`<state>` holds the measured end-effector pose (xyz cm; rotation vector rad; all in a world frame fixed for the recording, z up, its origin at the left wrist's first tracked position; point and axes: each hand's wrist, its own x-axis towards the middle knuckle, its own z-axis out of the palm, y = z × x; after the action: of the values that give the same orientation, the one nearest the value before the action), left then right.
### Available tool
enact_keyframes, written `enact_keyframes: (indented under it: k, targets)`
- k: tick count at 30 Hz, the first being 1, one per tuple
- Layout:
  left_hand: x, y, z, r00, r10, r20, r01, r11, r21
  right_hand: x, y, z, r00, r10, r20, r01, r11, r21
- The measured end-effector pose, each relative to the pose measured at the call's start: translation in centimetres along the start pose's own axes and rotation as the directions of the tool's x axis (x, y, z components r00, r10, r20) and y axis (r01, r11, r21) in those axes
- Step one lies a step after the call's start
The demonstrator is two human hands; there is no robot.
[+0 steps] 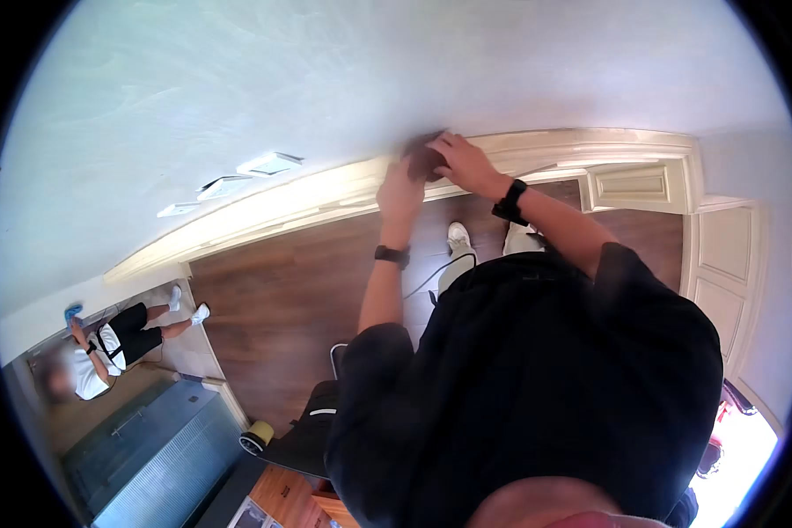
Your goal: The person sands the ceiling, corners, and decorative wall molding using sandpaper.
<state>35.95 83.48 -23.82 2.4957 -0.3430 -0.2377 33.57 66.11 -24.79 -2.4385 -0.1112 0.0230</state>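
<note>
Between my hands is a dark brown cloth (426,161), bunched up and pressed against or just in front of the cream door frame (546,145). My right hand (466,165) grips it from the right, thumb and fingers bent over its edge. On the other side my left hand (401,192) is closed at the cloth's left edge; motion blurs it and its fingertips are partly hidden. Each wrist wears a black band or watch.
Pale wall with several white switch plates (270,165) runs left of the frame. A co-worker (106,352) stands far left, a blue cloth (72,312) in hand. Behind me are a black chair (304,436), a yellow-and-black cup-like object (257,436) and a wooden box (283,497).
</note>
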Motion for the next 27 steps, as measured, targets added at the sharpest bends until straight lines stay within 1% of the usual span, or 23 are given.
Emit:
enact_keyframes:
  k: [3,4,6,9,12,15,17,18,21,24,27]
  targets:
    - [-0.2,-4.3,4.8,0.997,-0.002,0.075,-0.002,0.999,0.049,-0.7,2.2,3.3,0.993,0.061,0.103,-0.061,0.998,-0.008]
    - [-0.1,-4.4,5.6,0.998,0.008,0.063,-0.010,1.000,0.026,-1.0,2.2,3.3,0.996,0.064,0.069,-0.065,0.998,0.002]
    - [-0.2,-4.5,7.4,0.999,0.025,0.045,-0.024,0.999,-0.023,-1.4,2.7,3.0,0.993,0.104,0.060,-0.103,0.995,-0.011]
    - [-0.1,-1.2,7.2,0.984,0.145,0.100,-0.144,0.989,-0.015,-2.8,4.6,1.8,0.989,0.148,0.025,-0.147,0.988,-0.042]
    - [0.3,1.3,9.7,0.974,0.137,0.183,-0.138,0.990,-0.004,-4.6,6.4,0.1,0.976,0.216,-0.025,-0.218,0.973,-0.078]
    - [0.3,2.6,11.7,0.963,0.244,0.115,-0.240,0.970,-0.044,-6.0,7.5,-1.3,0.953,0.299,-0.049,-0.302,0.950,-0.083]
    - [0.2,3.1,11.4,0.961,0.194,0.196,-0.188,0.981,-0.048,-6.7,7.8,-0.7,0.936,0.343,-0.077,-0.350,0.932,-0.099]
    - [0.1,3.2,11.1,0.956,0.170,0.237,-0.165,0.985,-0.043,-6.8,7.8,-0.2,0.941,0.316,-0.123,-0.328,0.940,-0.094]
    - [-0.1,1.6,10.7,0.956,0.258,0.138,-0.252,0.966,-0.058,-6.3,6.8,1.1,0.938,0.318,-0.139,-0.332,0.938,-0.097]
    - [-0.3,0.2,9.6,0.965,0.234,0.121,-0.235,0.972,-0.007,-5.5,4.7,1.9,0.931,0.354,-0.093,-0.363,0.926,-0.105]
    - [-0.8,0.4,7.1,0.974,0.099,0.203,-0.120,0.988,0.095,-4.8,4.0,3.4,0.954,0.283,-0.095,-0.291,0.953,-0.081]
